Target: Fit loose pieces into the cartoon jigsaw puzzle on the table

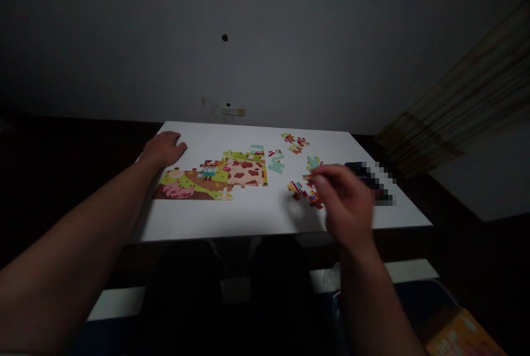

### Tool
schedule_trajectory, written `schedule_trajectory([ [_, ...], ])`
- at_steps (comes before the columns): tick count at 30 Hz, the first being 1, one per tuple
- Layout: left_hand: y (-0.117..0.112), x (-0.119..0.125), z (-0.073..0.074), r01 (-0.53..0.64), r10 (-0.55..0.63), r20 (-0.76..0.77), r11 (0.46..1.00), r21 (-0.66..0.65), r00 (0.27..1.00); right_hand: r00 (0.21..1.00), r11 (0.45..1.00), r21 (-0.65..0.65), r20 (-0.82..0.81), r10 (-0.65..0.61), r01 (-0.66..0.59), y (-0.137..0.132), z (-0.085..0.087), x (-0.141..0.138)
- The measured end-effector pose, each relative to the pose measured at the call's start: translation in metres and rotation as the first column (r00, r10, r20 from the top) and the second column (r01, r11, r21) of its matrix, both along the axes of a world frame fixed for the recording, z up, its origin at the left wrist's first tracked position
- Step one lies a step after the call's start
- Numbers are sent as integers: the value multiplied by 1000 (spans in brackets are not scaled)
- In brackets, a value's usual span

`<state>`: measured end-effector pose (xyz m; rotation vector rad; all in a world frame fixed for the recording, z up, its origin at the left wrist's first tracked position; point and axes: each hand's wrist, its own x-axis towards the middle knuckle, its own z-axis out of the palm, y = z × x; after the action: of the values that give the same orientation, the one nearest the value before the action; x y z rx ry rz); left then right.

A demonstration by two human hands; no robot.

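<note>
A partly joined colourful jigsaw (215, 175) lies on the white table (248, 212), showing a cow, a pig and green ground. My left hand (163, 148) rests flat on the table's far left corner, fingers spread, just beyond the jigsaw. My right hand (345, 201) hovers over a cluster of loose red and striped pieces (302, 190), fingers curled loosely; nothing shows in them. More loose pieces lie behind: teal ones (276, 163) and a small group (295, 142) near the far edge.
A dark object (364, 174), partly blurred out, sits at the table's right side. A wall socket (232, 110) is on the grey wall behind. A curtain (455, 118) hangs at right. An orange box (464, 339) lies low at right.
</note>
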<state>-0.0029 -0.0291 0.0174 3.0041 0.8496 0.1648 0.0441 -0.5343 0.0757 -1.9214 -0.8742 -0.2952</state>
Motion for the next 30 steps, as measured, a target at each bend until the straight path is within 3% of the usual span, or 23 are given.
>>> schedule_trajectory([
  [3,-1,0,0,-3,3,14,1000,1,1000,998,961,-270,12,-59,60,30,-22,39],
  [6,-4,-2,3,-8,8,34,1000,-28,999,991,820,-558,48,-124,130,59,-40,72],
  [8,-6,-6,5,8,-4,61,997,-79,998,986,740,-653,79,-144,160,72,-46,86],
  [10,-7,-9,6,31,-19,85,990,-141,996,984,707,-685,103,-143,174,79,-49,93],
  [13,-7,-13,7,39,-19,102,979,-200,995,985,726,-665,99,-143,172,82,-56,96],
  [17,-6,-13,6,31,-6,112,976,-217,994,984,819,-549,38,-172,164,78,-63,98],
  [21,-6,-13,3,32,-13,114,985,-167,993,984,933,-342,-88,-155,116,75,-56,98],
  [24,-5,-11,-1,24,-12,122,995,-96,992,982,991,-129,-184,-46,22,79,-45,94],
  [27,-5,-9,-5,15,-8,130,999,-52,991,945,989,-13,-297,136,-147,88,-32,82],
  [30,-4,-8,-7,16,-13,133,1000,-21,991,876,930,-58,-363,318,-362,101,-22,59],
])
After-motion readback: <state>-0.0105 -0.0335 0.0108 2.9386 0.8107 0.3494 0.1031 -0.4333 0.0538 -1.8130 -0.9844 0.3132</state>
